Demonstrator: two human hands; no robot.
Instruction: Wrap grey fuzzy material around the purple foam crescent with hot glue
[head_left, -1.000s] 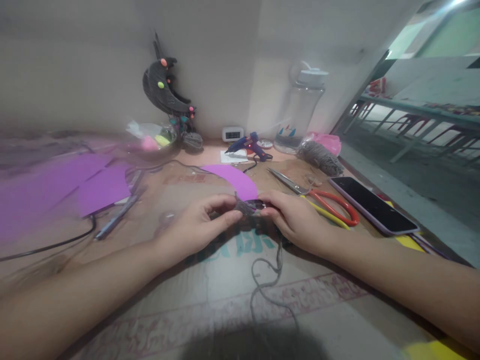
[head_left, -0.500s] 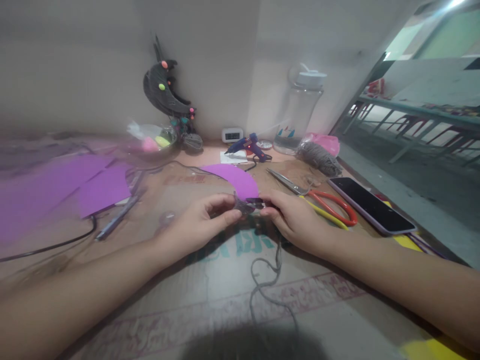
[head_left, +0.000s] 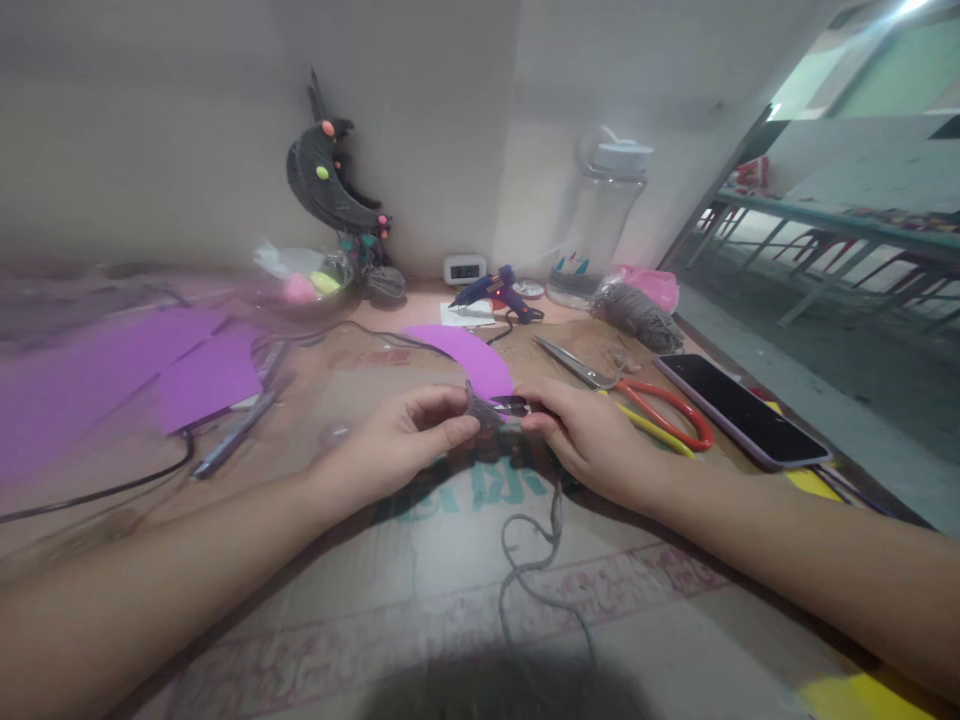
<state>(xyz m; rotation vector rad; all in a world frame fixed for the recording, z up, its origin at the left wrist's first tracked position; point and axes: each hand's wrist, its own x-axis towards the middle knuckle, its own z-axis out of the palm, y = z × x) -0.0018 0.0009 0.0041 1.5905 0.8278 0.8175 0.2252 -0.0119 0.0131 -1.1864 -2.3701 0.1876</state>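
A curved strip of purple paper (head_left: 480, 360) lies in front of me, its near end reaching my fingers. Grey yarn (head_left: 484, 408) covers that end, pinched between the thumb and fingers of my left hand (head_left: 427, 430). My right hand (head_left: 574, 425) is closed on a small dark, shiny thing (head_left: 511, 405) whose tip touches the yarn; its kind is too small to tell. From below my right hand a loose grey yarn tail (head_left: 555, 520) loops across the table toward me.
Orange-handled scissors (head_left: 660, 405) and a phone (head_left: 739, 410) lie right of my right hand. Behind are a glue gun (head_left: 491, 292), a clock (head_left: 465, 268), a clear bottle (head_left: 607, 220) and a yarn skein (head_left: 637, 315). Purple sheets (head_left: 210, 375) and a pen (head_left: 236, 435) lie left.
The purple strip and its yarn-covered end have shifted slightly left with my left hand. The small shiny thing now shows more clearly against the yarn. My right hand has hardly moved.
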